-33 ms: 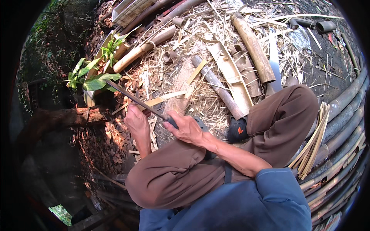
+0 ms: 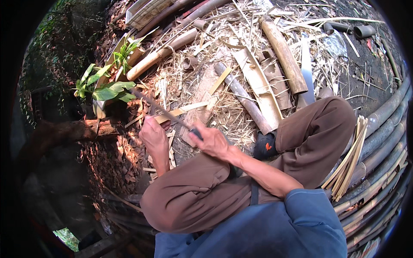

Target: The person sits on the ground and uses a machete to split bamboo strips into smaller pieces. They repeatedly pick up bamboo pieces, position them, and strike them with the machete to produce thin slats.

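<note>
My right hand (image 2: 214,142) is closed around the dark handle of a knife (image 2: 161,108). Its long, narrow blade, blurred by motion, points up and left toward the green leaves. Just left of it, my left hand (image 2: 155,139) is closed on a pale bamboo strip (image 2: 183,110), with the fingertips partly hidden behind the hand. That strip runs up and right from the left hand, and the blade crosses over it. Whether the blade touches the strip, I cannot tell.
Bamboo shavings (image 2: 223,112) litter the ground ahead. A split bamboo piece (image 2: 258,86), a bamboo pole (image 2: 282,53) and a saw blade (image 2: 306,64) lie beyond my knees. Bundled strips (image 2: 348,159) rest at right beside stacked poles (image 2: 383,133). A leafy plant (image 2: 107,90) stands at left.
My right hand and the knife have shifted slightly right, and the blade tip has drawn back from the leaves. The left hand has barely moved.
</note>
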Demonstrator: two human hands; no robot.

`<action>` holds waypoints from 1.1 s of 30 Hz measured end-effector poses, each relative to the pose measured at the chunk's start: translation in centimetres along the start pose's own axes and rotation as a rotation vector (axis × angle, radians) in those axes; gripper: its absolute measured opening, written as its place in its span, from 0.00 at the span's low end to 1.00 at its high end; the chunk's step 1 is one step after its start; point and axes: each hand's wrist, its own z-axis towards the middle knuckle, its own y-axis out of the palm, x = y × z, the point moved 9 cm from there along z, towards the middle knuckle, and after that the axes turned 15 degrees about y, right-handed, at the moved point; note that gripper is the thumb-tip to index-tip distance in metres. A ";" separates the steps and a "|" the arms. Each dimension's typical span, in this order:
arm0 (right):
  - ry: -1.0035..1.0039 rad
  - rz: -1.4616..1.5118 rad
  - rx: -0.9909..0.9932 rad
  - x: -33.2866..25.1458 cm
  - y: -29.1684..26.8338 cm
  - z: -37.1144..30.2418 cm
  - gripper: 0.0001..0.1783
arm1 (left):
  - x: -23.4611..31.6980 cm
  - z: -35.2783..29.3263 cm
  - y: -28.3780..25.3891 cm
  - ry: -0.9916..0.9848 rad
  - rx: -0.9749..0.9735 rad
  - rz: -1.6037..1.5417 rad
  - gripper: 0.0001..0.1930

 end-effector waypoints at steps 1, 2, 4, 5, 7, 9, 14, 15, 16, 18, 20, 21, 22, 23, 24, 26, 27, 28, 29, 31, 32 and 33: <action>0.128 -0.038 0.059 4.0 0.1 1.5 0.18 | 0.3 -0.1 0.5 -0.057 -0.020 0.032 0.24; 0.171 0.028 0.027 4.6 -0.7 2.2 0.18 | 0.5 1.0 1.3 -0.033 -0.001 -0.043 0.24; 0.185 0.070 0.046 3.6 -1.7 2.6 0.18 | 0.6 1.8 2.3 -0.015 0.032 -0.172 0.24; 0.192 0.118 0.006 2.4 -1.6 1.8 0.18 | 0.8 1.8 2.0 -0.035 0.020 -0.143 0.23; 0.142 0.154 -0.095 -0.5 -0.8 0.4 0.18 | 0.9 0.9 1.3 -0.018 0.045 -0.102 0.23; 0.189 -0.017 -0.118 1.4 0.1 1.1 0.18 | 0.3 -0.3 0.5 0.001 0.024 0.027 0.22; 0.373 0.295 -0.121 5.1 -0.2 3.1 0.20 | -0.4 1.6 1.5 -0.083 0.052 -0.173 0.23; 0.244 0.165 -0.047 3.3 -0.8 2.8 0.21 | -0.8 1.7 1.2 -0.089 0.049 -0.160 0.23; 0.239 0.169 -0.047 2.1 -1.1 2.2 0.21 | -1.6 1.2 1.3 -0.109 0.026 -0.151 0.24; 0.198 0.189 -0.161 -1.0 -0.3 1.0 0.21 | -1.1 0.3 0.9 -0.097 0.027 -0.096 0.24; 0.167 -0.009 -0.049 2.5 -0.4 2.6 0.20 | 0.1 0.0 1.0 -0.059 0.024 -0.067 0.24; 0.152 -0.112 0.025 4.5 -0.7 3.3 0.19 | 0.4 0.5 1.8 -0.036 0.009 -0.094 0.24; 0.151 -0.077 0.030 4.6 -0.7 3.8 0.18 | -0.2 0.9 1.7 -0.053 0.026 -0.135 0.24; 0.149 -0.041 0.035 4.7 -0.5 4.1 0.17 | -1.5 1.4 1.4 -0.069 0.042 -0.177 0.25; 0.166 0.002 0.039 5.1 -0.2 3.8 0.17 | -2.6 1.3 1.2 -0.094 0.040 -0.215 0.25; 0.215 0.119 -0.086 1.4 -0.5 3.1 0.18 | -3.5 1.0 0.5 -0.100 0.078 -0.185 0.24; 0.182 0.136 -0.100 -0.5 -0.6 2.1 0.18 | -3.1 0.5 0.4 -0.118 0.093 -0.184 0.23; 0.156 0.151 -0.119 -1.2 -0.3 1.5 0.18 | -2.7 -0.1 0.6 -0.145 0.106 -0.183 0.22; -0.049 0.064 -0.070 -1.9 0.1 1.3 0.16 | -1.6 0.0 1.0 -0.091 0.064 -0.096 0.22; 0.113 -0.124 -0.007 3.9 0.1 3.8 0.15 | -1.2 -0.8 0.2 -0.120 0.103 -0.181 0.22; 0.186 -0.223 0.041 6.6 -0.2 4.9 0.14 | -0.9 -0.7 0.1 -0.122 0.124 -0.235 0.21; 0.219 -0.065 0.048 7.2 -0.7 5.0 0.14 | -1.3 0.5 1.6 -0.138 0.089 -0.202 0.22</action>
